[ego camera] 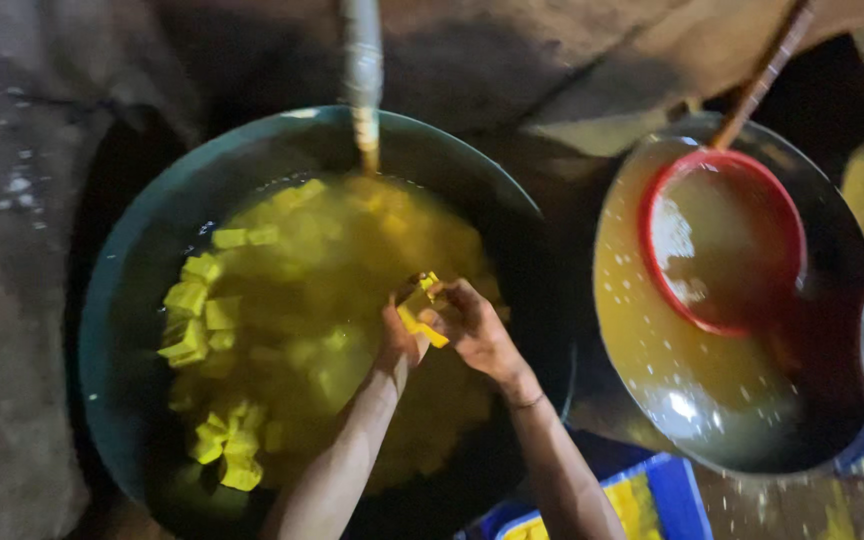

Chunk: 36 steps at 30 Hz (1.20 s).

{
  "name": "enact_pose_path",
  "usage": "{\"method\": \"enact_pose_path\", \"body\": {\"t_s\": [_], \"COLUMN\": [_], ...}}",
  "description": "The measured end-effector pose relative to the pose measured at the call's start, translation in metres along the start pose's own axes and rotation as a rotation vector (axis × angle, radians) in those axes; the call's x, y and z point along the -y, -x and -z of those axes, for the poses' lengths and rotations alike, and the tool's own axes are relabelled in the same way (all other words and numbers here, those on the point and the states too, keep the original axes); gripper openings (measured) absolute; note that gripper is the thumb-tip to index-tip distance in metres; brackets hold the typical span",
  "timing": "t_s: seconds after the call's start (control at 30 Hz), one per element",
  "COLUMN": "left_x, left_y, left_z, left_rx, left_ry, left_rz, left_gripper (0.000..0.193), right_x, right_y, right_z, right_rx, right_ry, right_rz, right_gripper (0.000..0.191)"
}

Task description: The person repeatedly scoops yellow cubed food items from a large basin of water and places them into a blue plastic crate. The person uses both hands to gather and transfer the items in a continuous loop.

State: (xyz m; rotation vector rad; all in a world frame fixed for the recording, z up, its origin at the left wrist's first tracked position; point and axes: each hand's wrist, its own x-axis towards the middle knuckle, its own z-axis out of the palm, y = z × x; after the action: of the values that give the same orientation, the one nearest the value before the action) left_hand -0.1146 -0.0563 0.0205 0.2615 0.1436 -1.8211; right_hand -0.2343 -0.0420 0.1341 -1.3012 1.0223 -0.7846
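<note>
- Two hands meet over a big dark basin (122,300): the left hand (400,340) and the right hand (472,325) are pressed together, both pinching one small stack of yellow blocks (420,312).
- Below and around the hands, yellow liquid (352,260) fills the basin, with more yellow blocks (197,320) floating well off to the left hand's side.
- Beyond the hands, a pale pole (362,70) dips into the liquid.
- Off to the right hand's side sits a second dark pan (832,250) of brownish liquid, holding a red ladle (722,240).
</note>
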Motion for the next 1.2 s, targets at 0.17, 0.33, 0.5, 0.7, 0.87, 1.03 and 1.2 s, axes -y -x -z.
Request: {"method": "enact_pose_path", "body": {"t_s": [0.17,0.33,0.5,0.7,0.87,1.03,1.2], "left_x": [0.043,0.076,0.132,0.186,0.151,0.103,0.079], "left_y": [0.015,0.073,0.180,0.185,0.159,0.154,0.156], "left_z": [-0.011,-0.097,-0.185,-0.148,-0.099,-0.069,-0.045], "left_rx": [-0.106,-0.148,0.138,0.369,0.192,-0.089,-0.166], "left_ry": [-0.177,-0.423,-1.177,-1.558,-1.611,-1.760,-1.727], "left_rz": [-0.028,0.061,0.120,-0.073,-0.213,-0.129,-0.132], "left_gripper": [0.046,0.054,0.076,0.075,0.074,0.075,0.083], "right_x": [0.027,0.064,0.059,-0.063,-0.203,-0.303,-0.342], "right_y": [0.026,0.101,0.240,0.423,0.528,0.553,0.536], "right_z": [0.011,0.028,0.046,0.105,0.199,0.236,0.211], "right_rx": [-0.225,-0.023,-0.319,-0.865,-1.341,-1.355,-1.121], "right_ry": [0.855,0.314,-0.085,-0.654,-0.686,0.352,0.708], "right_rz": [0.110,0.203,0.264,0.421,-0.175,-1.333,-1.358], "right_gripper": [0.106,0.099,0.074,0.071,0.069,0.104,0.100]}}
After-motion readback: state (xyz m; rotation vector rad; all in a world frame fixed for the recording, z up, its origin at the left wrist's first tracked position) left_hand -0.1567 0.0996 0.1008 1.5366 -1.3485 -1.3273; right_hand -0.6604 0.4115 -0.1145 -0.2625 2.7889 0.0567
